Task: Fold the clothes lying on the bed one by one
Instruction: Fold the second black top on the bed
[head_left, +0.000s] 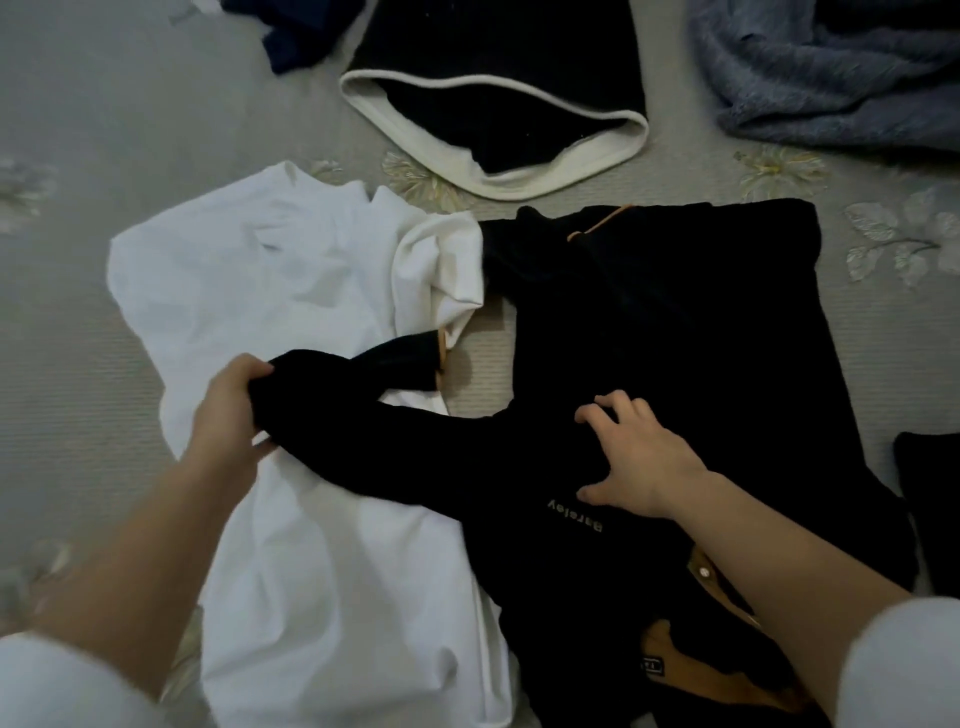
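Note:
A black polo shirt (675, 364) with tan trim and small chest lettering lies spread on the bed, collar toward me. My left hand (234, 410) grips its left sleeve (374, 431), which is bent and lifted over a white shirt (291, 291). My right hand (634, 457) presses on the black shirt's chest with spread fingers, just above the lettering. The white shirt lies crumpled to the left, partly under the black sleeve.
A black garment with a cream hem (498, 119) lies at the top middle. A fuzzy blue-grey piece (831, 67) is at the top right, dark navy fabric (296, 36) at the top left, another black item (930, 504) at the right edge. The grey floral bedcover (78, 208) shows around them.

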